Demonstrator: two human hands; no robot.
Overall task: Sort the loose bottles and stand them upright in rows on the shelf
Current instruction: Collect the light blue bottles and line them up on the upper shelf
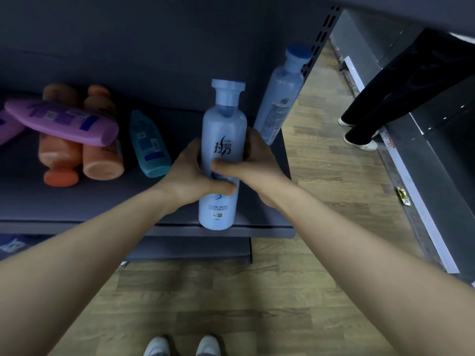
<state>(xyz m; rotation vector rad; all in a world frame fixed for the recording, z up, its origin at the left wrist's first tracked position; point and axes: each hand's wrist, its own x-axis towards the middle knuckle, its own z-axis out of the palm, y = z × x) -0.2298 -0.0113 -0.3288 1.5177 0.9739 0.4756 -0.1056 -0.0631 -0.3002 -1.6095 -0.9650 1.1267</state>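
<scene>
1. I see bare shelf (pixel 77 201) along the front, left of the held bottle (pixel 223 134).
2. The teal bottle (pixel 149 145) lies near its left; the orange bottles (pixel 102 160) and purple bottle (pixel 61 122) are piled beyond.
3. A standing blue bottle (pixel 279 98) blocks the right rear, by the post (pixel 321 39).

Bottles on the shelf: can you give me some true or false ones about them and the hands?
1. The left hand and right hand both hold the pale blue bottle. True.
2. The purple bottle stands upright. False: it lies tilted across the orange bottles.
3. The teal bottle lies on its side on the shelf. True.
4. The orange bottles lie on the floor. False: they lie on the shelf.
</scene>
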